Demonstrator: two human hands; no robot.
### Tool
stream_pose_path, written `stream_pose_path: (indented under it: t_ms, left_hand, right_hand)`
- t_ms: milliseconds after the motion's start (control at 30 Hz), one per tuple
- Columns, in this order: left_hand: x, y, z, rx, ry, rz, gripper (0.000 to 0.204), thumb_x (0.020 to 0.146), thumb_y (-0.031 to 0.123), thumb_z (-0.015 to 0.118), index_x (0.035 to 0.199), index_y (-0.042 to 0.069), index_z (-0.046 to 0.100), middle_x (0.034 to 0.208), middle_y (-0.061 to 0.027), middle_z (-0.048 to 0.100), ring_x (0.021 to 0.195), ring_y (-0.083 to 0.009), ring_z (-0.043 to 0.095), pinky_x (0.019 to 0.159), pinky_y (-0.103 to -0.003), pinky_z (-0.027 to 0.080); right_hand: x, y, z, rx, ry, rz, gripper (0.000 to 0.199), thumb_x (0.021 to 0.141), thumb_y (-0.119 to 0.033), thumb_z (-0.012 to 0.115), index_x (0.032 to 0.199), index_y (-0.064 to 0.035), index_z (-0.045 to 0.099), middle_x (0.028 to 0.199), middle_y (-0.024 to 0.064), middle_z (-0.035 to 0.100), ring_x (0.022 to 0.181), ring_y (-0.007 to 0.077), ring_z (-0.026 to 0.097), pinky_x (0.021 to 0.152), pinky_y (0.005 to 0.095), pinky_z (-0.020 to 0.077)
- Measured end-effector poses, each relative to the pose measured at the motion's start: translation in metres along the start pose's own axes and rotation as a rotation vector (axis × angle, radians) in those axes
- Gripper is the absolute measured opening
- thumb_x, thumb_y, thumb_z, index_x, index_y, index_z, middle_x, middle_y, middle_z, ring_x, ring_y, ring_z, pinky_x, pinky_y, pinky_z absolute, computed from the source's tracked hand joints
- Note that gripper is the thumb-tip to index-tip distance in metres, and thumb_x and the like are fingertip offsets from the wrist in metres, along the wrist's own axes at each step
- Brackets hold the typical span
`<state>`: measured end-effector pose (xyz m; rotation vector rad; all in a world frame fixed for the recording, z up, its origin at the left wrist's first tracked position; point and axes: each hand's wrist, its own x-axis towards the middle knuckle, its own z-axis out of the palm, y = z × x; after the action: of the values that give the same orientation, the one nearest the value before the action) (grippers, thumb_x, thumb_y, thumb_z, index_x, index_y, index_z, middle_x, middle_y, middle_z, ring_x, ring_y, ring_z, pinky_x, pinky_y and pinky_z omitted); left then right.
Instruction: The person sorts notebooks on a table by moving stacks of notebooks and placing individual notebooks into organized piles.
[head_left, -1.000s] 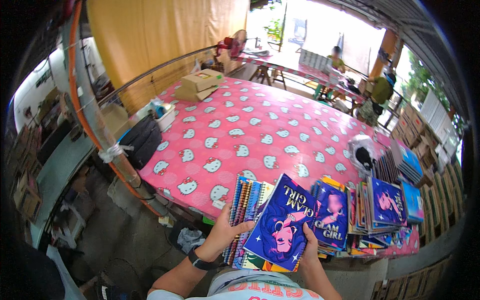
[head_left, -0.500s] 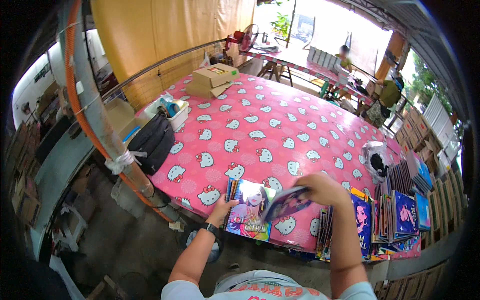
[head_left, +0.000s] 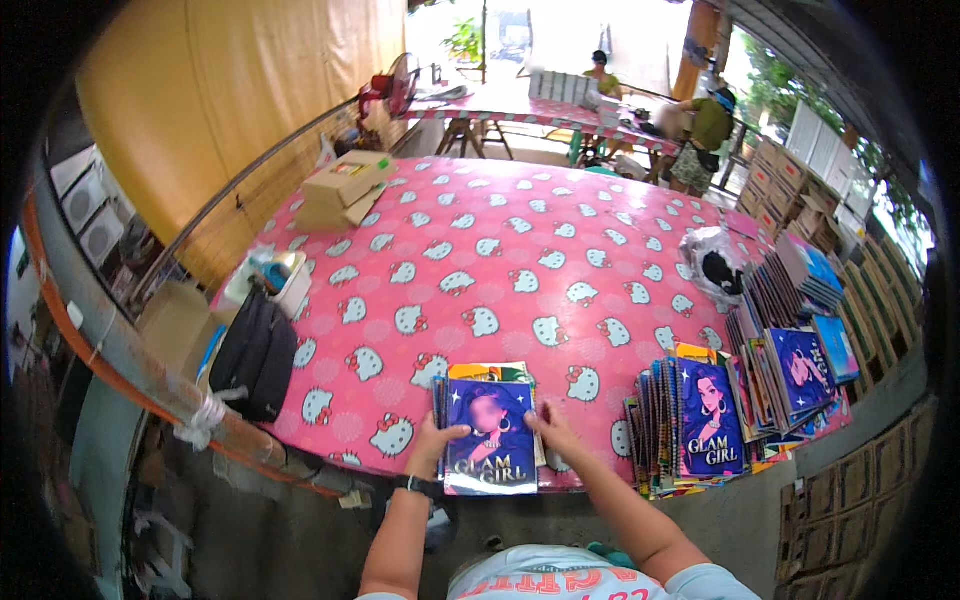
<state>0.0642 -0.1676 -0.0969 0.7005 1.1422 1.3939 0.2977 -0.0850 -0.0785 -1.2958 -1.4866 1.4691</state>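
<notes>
A small stack of spiral notebooks lies near the front edge of the pink table (head_left: 400, 385). Its top notebook (head_left: 492, 455) has a dark blue cover with a drawn figure, and a yellow-edged cover sticks out behind it. My left hand (head_left: 431, 442) grips the stack's left, spiral side, thumb on the cover. On the opposite side, my right hand (head_left: 553, 430) holds the right edge of the top notebook, thumb over it. The undersides of both hands' fingers are hidden.
To the right stand rows of notebooks (head_left: 712, 415), with more stacked behind (head_left: 800, 270). A clear plastic bag (head_left: 708, 250) lies beyond them. On the left are a black bag (head_left: 255, 350), a white bin (head_left: 292, 285) and cardboard boxes (head_left: 345, 180). Two people work at a far table.
My right hand has brought the blue notebook down onto the stack, covering the colourful notebook that was on top. My left hand stays at the stack's left side. The view has turned right.
</notes>
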Motion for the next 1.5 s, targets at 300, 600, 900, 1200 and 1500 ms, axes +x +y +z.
stream_pose_path:
  t_ms: [300,600,900,1200,1500]
  left_hand:
    - [-0.008,0.073,0.068,0.097,-0.266,0.263,0.096,0.055,0.003,0.081,0.133,0.004,0.024,0.126,-0.0092,0.039,0.118,-0.0204,0.039,0.101,-0.034,0.032]
    - [0.0,0.002,0.071,0.145,-0.068,0.25,0.088,0.056,-0.002,0.081,0.129,0.0,0.032,0.113,-0.009,0.053,0.1,-0.0183,0.053,0.087,-0.031,0.046]
    - [0.004,0.002,0.085,0.2,-0.033,0.244,0.069,0.062,0.003,0.077,0.122,0.0,0.041,0.113,-0.0074,0.052,0.1,-0.0195,0.052,0.09,-0.031,0.041]
    - [-0.085,0.088,0.156,-0.38,-0.252,0.048,0.028,0.076,0.013,0.065,0.098,0.004,0.05,0.092,-0.01,0.059,0.087,-0.0222,0.056,0.081,-0.037,0.046]
    - [-0.064,0.136,0.231,-0.234,-0.295,0.455,0.033,0.074,0.009,0.065,0.104,0.007,0.05,0.099,-0.0099,0.059,0.092,-0.0243,0.055,0.083,-0.039,0.045]
  right_hand:
    - [-0.012,-0.09,-0.059,0.331,-0.274,-0.216,0.075,0.062,-0.014,0.081,0.124,-0.0022,0.039,0.106,0.0076,0.057,0.097,0.0177,0.055,0.089,0.0339,0.0431]
    - [-0.02,-0.033,-0.044,0.168,-0.115,-0.346,0.102,0.053,-0.017,0.086,0.132,-0.0001,0.023,0.121,0.0105,0.044,0.114,0.0198,0.041,0.098,0.0343,0.0329]
    - [-0.028,-0.025,-0.042,-0.074,0.065,-0.33,0.108,0.056,-0.027,0.084,0.137,0.002,0.019,0.128,0.0182,0.043,0.117,0.0237,0.042,0.099,0.0343,0.033]
    - [-0.144,-0.124,-0.089,-0.221,-0.137,-0.541,0.093,0.066,-0.04,0.074,0.133,0.0014,0.025,0.121,0.0215,0.045,0.111,0.031,0.047,0.094,0.0365,0.0365]
    - [-0.207,-0.14,-0.176,0.169,-0.251,-0.531,0.076,0.079,-0.044,0.064,0.133,-0.002,0.031,0.124,0.0111,0.046,0.116,0.0185,0.042,0.097,0.0343,0.0342]
